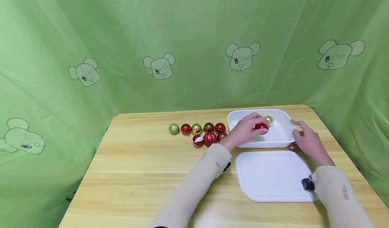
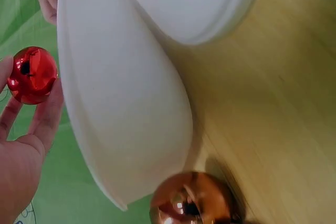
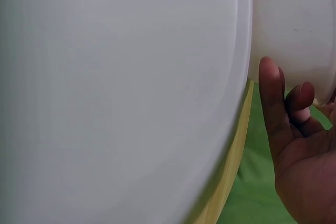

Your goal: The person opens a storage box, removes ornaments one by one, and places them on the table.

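My left hand [image 1: 245, 130] pinches a shiny red Christmas ball [image 1: 261, 128] between thumb and fingers, over the white plastic box [image 1: 281, 141]. In the left wrist view the same red ball [image 2: 32, 75] appears beside the box wall [image 2: 121, 87]. A gold ball [image 1: 268, 119] lies inside the box. At the box's right end, my right hand [image 1: 308, 142] holds the rim and side. The right wrist view shows one finger of that hand [image 3: 304, 150] extended against the box wall [image 3: 294, 24] and another bent.
Several red, green, gold and bronze balls [image 1: 210, 139] lie to the left of the box. A bronze ball [image 2: 191, 200] sits close to its left end. The white lid [image 1: 275, 175] lies flat in front. Green cloth [image 1: 194, 89] hangs behind the wooden table [image 1: 136, 160].
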### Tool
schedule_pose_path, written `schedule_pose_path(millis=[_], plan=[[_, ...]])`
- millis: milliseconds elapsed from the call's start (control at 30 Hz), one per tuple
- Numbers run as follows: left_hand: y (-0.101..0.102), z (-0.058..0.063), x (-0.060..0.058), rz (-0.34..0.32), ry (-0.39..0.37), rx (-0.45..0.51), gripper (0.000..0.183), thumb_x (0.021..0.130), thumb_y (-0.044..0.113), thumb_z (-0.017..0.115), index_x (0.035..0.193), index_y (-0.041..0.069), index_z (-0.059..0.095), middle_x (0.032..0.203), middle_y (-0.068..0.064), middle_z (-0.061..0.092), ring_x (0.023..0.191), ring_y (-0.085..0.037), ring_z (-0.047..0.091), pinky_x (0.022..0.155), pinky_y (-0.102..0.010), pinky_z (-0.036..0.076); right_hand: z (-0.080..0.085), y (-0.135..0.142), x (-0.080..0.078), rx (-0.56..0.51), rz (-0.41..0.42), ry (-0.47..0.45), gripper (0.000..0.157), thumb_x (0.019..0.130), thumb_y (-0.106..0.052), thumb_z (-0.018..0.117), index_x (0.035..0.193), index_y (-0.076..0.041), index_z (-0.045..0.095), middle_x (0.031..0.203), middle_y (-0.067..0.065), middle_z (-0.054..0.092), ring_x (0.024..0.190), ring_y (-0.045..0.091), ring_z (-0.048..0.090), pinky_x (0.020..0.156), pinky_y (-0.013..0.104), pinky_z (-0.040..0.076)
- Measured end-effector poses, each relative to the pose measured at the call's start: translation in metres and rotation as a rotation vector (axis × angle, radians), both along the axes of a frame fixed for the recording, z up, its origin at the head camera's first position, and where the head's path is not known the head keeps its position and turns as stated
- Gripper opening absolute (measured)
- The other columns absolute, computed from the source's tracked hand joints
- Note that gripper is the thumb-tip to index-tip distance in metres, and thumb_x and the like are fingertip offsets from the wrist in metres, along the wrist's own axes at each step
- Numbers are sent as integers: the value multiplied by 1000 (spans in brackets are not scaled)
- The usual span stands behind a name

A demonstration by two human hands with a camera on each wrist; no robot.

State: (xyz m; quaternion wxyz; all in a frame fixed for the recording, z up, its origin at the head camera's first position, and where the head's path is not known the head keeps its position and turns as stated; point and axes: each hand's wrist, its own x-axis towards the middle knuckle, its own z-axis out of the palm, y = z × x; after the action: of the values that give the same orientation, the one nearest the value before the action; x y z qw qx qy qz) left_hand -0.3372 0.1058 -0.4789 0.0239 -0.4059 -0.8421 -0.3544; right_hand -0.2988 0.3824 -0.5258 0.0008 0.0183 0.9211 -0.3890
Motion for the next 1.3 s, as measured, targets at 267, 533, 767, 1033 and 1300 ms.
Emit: schedule_pose_path(millis=[267, 533, 767, 1033, 1300], plan=[[-20, 3, 7, -29, -28, 29, 17, 102, 25, 67, 116, 18, 74, 120, 3, 63, 101, -1, 56, 90, -10, 47, 1, -1, 0, -9, 1, -10, 57, 110, -25, 33, 163, -5, 25, 105, 38, 69, 63, 22, 71, 59, 33, 62], [-42, 0, 15, -48, -43, 42, 16, 103, 26, 66, 115, 19, 73, 120, 5, 61, 105, 0, 56, 92, -8, 47, -1, -2, -1, -27, -2, -9, 57, 110, -25, 33, 163, -5, 26, 102, 37, 70, 62, 23, 72, 58, 33, 62], [-68, 9, 21, -19, -38, 65, 18, 103, 27, 65, 117, 20, 73, 122, 6, 61, 109, -3, 57, 94, -13, 50, -2, 1, -2, -37, -4, -10, 57, 110, -27, 33, 163, -6, 25, 106, 39, 69, 62, 21, 72, 59, 33, 63], [-98, 15, 25, 25, -42, 113, 16, 103, 28, 66, 116, 20, 72, 124, 5, 61, 108, -5, 58, 90, -18, 52, -2, 2, -3, -22, -11, -8, 58, 110, -28, 33, 163, -7, 25, 95, 29, 73, 62, 21, 72, 59, 32, 62], [-140, 9, 26, 100, -57, 145, 17, 101, 28, 68, 116, 20, 73, 125, 4, 63, 116, -9, 60, 101, -22, 52, -2, 1, -3, -15, -12, -27, 58, 110, -28, 32, 163, -6, 24, 94, 27, 72, 64, 22, 72, 59, 33, 62]])
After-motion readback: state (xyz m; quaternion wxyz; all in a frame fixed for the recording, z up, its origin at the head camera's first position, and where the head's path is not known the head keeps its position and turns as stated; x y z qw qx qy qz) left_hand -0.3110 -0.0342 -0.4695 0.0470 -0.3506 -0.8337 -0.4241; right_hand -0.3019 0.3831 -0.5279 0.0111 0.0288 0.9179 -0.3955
